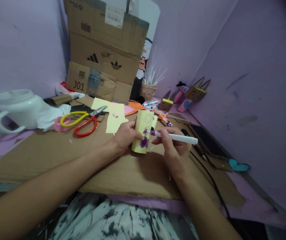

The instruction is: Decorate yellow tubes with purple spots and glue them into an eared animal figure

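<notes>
Between our two hands, a rolled yellow paper tube (139, 126) stands roughly upright on the cardboard sheet (132, 176) that covers much of the bench (253, 196). Our left hand (125, 136) grips the tube from its side, the thumb across the front, near a purple patch. Our right hand (175, 150) is closed around a white marker (178, 137), pinching it near its purple end, and the tip appears to meet a smaller purple mark on the tube. Above that mark we see a drawn oval outline.

Just beyond our left hand lies a yellow paper sheet (114, 125) with a small white piece (115, 115) on it. Farther left of that hand we have scissors (92, 115) with one yellow and one red handle, blades pointing away from us, and past them a white pot (26, 108).

Right of our right hand we find a dark flat device (209, 141), a black cable (209, 173) and a teal heart-shaped piece (239, 165). Well beyond both hands, a large cardboard box (102, 43) stands upright near a basket (148, 92) of pens.
</notes>
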The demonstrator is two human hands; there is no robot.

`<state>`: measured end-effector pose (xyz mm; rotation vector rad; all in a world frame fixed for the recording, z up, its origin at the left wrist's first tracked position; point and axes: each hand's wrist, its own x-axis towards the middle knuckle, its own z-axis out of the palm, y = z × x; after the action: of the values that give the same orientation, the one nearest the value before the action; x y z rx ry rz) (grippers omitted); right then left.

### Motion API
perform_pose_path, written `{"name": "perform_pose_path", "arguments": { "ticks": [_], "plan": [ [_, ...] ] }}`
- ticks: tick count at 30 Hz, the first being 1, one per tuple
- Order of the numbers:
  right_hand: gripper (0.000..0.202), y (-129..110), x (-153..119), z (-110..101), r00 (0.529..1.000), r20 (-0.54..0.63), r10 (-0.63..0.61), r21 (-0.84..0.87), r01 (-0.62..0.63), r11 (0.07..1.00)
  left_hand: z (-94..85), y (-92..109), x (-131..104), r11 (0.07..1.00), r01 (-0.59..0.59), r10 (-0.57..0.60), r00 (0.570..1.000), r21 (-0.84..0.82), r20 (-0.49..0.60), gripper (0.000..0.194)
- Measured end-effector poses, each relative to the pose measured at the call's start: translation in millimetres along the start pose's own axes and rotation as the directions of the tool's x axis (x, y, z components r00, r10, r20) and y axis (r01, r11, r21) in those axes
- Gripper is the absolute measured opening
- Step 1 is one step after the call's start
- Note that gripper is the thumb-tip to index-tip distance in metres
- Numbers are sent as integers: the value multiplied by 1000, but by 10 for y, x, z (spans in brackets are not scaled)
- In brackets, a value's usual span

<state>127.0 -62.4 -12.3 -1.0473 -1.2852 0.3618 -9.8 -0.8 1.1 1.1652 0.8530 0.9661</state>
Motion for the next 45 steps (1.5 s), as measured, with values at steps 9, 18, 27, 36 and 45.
{"name": "perform_pose_path", "arguments": {
  "ticks": [9,18,27,36,45],
  "plan": [
    [15,-34,-3,5,1000,8,7,11,-7,1000,-8,-8,9,1000,-3,3,1000,30,0,37],
    [14,5,-11,2,1000,-10,0,24,1,1000,5,8,-5,1000,6,-6,1000,-2,4,39],
    [16,-5,-8,-8,1000,-26,16,14,-16,1000,1,10,1,1000,-1,2,1000,15,-18,33],
    [16,-45,0,5,1000,-5,26,-25,-26,999,-3,11,-7,1000,-2,2,1000,21,-1,34],
    [16,-55,-7,3,999,30,43,9,-44,999,-13,13,-3,999,3,-3,1000,34,6,35]
  ]
}}
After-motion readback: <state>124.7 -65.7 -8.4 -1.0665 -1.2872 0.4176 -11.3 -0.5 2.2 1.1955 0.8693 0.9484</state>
